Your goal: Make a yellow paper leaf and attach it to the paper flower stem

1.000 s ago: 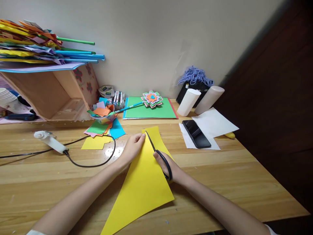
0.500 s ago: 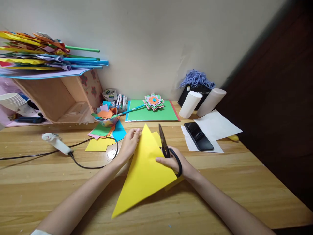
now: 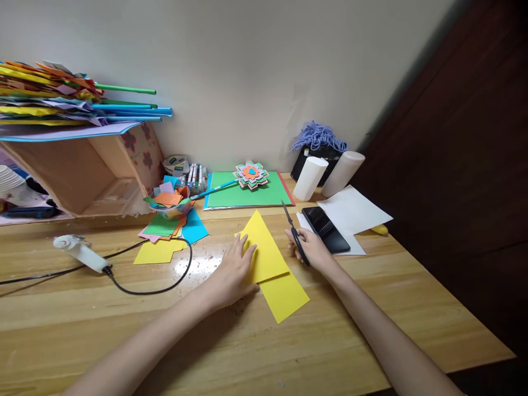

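A yellow paper triangle (image 3: 264, 250) lies on the table in front of me. It partly covers another yellow paper piece (image 3: 286, 297) that sticks out below it. My left hand (image 3: 237, 269) rests on the triangle's left side, its fingers spread. To the right of the paper, my right hand (image 3: 310, 250) holds black-handled scissors (image 3: 297, 239), blades angled up and to the left and apart from the paper. The fingers of this hand are wrapped round the handles.
Left stand a white glue gun (image 3: 80, 253) with a black cord and a bowl of paper scraps (image 3: 169, 206). A paper flower (image 3: 251, 175) lies on green sheets (image 3: 223, 198) at the back. A phone (image 3: 325, 228) lies right, before two white rolls (image 3: 310, 179).
The yellow paper has been lowered from the raised position onto the table. My right hand has let go of it and moved right with the scissors; my left hand has come down onto it.
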The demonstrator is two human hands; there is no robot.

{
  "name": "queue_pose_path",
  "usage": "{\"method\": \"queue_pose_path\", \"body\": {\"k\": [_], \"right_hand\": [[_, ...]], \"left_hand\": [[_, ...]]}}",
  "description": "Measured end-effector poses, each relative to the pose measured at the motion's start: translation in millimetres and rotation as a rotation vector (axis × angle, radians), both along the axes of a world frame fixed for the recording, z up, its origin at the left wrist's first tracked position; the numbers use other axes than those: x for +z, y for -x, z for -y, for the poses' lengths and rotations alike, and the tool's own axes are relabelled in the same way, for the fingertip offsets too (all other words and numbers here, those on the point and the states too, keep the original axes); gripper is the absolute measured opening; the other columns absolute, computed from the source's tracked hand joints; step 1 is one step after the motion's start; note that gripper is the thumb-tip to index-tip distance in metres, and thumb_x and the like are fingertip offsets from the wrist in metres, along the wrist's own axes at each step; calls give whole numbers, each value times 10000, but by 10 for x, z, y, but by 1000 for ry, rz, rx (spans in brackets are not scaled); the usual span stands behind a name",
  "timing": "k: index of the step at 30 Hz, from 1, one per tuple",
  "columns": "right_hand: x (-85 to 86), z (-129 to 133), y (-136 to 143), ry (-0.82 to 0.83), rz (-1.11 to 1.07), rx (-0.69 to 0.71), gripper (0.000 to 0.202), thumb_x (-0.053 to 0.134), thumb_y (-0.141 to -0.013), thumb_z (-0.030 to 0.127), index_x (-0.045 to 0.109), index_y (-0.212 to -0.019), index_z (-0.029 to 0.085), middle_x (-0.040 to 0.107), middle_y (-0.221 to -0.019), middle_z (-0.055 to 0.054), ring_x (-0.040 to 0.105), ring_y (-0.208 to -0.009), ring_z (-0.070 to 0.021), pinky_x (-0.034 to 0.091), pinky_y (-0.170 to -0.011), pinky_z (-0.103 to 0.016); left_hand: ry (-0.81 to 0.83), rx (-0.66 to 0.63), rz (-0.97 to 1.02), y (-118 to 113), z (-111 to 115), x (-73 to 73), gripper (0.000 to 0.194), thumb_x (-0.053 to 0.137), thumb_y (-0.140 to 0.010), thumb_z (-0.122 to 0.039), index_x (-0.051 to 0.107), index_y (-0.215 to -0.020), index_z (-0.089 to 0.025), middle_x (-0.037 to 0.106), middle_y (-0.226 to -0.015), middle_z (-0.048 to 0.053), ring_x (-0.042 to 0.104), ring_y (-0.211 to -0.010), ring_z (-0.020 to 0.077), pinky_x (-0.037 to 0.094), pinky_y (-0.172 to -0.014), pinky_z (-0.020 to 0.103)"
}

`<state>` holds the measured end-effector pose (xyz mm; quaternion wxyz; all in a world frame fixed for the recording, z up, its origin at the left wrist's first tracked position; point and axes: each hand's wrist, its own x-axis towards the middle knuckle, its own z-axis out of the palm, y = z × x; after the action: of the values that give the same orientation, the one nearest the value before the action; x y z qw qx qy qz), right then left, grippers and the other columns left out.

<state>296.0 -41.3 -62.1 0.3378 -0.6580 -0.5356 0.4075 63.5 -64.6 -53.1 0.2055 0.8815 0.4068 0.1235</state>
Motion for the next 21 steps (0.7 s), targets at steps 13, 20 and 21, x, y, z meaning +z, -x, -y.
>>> {"method": "queue_pose_path", "body": {"k": [13, 20, 21], "right_hand": [[-100, 8, 6, -160, 931, -64, 263, 476, -826, 327, 568, -996, 149, 611, -973, -132, 577, -898, -248, 399, -685, -300], [22, 24, -45, -334, 816, 61, 166, 517, -785, 277, 580, -894, 169, 570, -949, -96, 540, -869, -223, 407, -735, -310], [45, 44, -38, -308, 729, 122, 140, 525, -775, 296, 577, -842, 184, 571, -904, -69, 547, -807, -197, 412, -694, -292]], "left_hand": [[-11, 43, -205, -49, -3, 79, 585, 618, -736, -343, 395, -1216, -95, 393, -1322, 232, 370, -1239, 328, 323, -1002, 442], [-70, 10, -239, -71, 10, 84, 336, 502, -819, -330, 504, -1082, -121, 497, -1235, 203, 480, -1144, 301, 397, -907, 400], [-67, 1, -241, -68, 0, 98, 247, 460, -839, -302, 543, -999, -133, 561, -1148, 181, 545, -1055, 287, 430, -841, 381]]}}
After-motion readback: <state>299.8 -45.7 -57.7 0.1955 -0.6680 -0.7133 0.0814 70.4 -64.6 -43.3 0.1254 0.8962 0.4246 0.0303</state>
